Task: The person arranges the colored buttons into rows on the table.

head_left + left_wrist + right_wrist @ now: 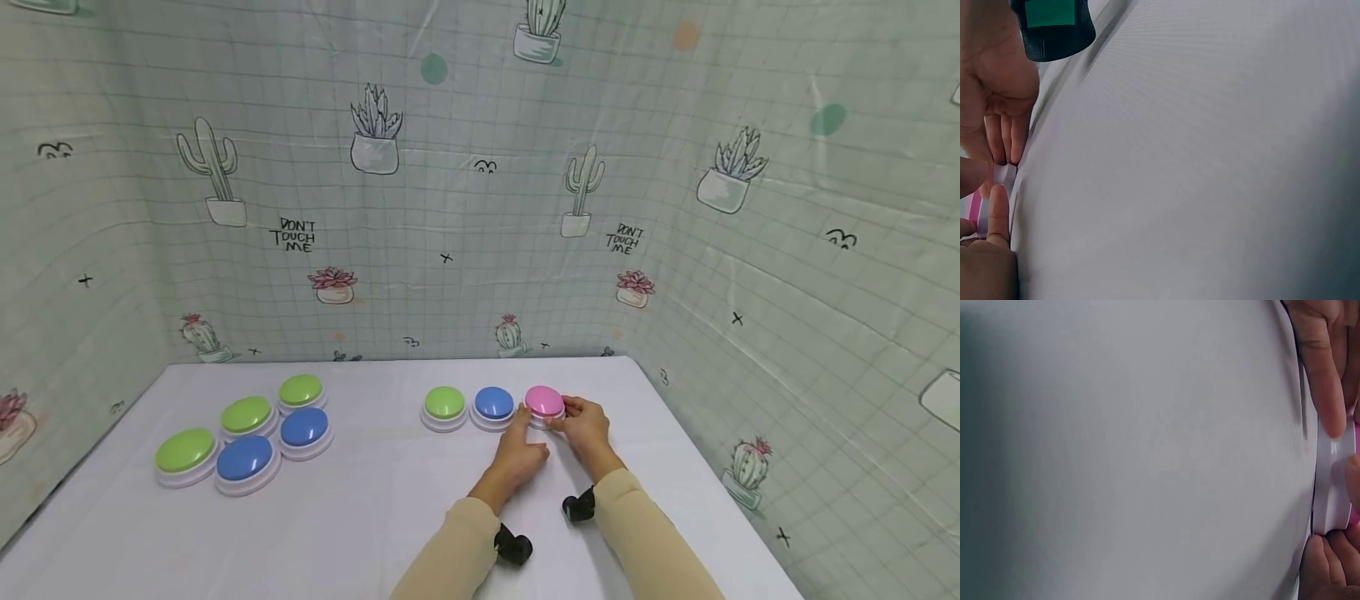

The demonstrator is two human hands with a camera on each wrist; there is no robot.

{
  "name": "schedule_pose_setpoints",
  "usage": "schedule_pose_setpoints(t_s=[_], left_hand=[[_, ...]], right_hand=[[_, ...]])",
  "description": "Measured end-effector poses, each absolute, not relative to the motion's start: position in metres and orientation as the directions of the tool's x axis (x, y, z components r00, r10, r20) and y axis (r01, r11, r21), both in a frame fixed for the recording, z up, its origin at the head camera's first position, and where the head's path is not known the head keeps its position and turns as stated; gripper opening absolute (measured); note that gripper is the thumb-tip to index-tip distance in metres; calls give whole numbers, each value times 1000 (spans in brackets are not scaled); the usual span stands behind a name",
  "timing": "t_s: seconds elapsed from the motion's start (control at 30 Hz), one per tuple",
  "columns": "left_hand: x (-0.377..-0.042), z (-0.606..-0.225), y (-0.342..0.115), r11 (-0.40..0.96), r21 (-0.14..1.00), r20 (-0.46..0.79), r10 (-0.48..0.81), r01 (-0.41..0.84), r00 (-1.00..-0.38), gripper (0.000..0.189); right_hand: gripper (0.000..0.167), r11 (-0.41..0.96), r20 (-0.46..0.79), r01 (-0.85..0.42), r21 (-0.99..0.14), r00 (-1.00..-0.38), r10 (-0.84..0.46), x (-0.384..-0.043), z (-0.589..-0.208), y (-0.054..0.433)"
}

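A pink push button [544, 401] on a white round base sits at the right end of a short row on the table. My left hand [517, 454] holds its left side, a digit along the white base [982, 215]. From the right, my right hand [585, 429] grips the same base, with fingers bent against its edge. In the right wrist view the white base [1334, 487] shows between the two hands. A blue button [494, 403] stands just left of the pink one, and a green button [445, 403] left of that.
At the left of the white table [360, 517] stands a cluster of several green buttons [184, 450] and blue buttons [244, 458]. A cloth with cactus drawings [450, 208] hangs behind and at both sides.
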State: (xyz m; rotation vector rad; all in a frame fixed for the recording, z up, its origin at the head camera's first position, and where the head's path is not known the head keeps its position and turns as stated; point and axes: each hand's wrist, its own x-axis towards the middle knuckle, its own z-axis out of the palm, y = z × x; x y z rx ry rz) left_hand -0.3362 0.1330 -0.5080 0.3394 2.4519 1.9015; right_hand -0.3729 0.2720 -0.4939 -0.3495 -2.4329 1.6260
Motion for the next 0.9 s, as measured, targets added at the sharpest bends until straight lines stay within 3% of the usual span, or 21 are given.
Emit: schedule_pose_setpoints(t_s=[0.47,0.9], left_hand=[[-333,-508,134,214,967,98,190,139,-977,79],[-325,-507,128,246,965,53,165,93,-985,77]], right_hand=[[54,354,18,125,-927,-928,373,-366,-497,267],[54,431,56,129,-893,-918,392,-364,-498,262]])
